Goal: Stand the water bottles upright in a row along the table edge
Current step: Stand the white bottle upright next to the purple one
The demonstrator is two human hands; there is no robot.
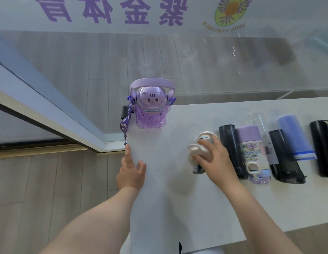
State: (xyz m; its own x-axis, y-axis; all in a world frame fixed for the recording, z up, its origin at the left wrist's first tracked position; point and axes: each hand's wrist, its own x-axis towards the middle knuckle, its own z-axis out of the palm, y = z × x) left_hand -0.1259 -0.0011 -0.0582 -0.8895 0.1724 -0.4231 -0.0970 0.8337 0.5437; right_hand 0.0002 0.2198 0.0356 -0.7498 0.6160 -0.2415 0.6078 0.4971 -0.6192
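Note:
A purple bear-shaped bottle [150,109] stands upright at the table's far left corner, its strap [125,127] hanging over the left edge. My right hand [213,158] grips a small white bottle [201,145] that lies on its side. My left hand [131,169] rests at the left table edge, fingers apart, holding nothing. Lying flat to the right are a black bottle [231,149], a purple-capped printed bottle [252,153], a dark flask [284,158], a blue-purple bottle [296,138] and a black bottle [322,147].
The white table [177,208] runs right from the corner, with bare surface in front of the lying bottles. A glass wall with purple lettering stands behind it. A clear glass tumbler [256,120] lies behind the printed bottle. Wooden floor lies to the left.

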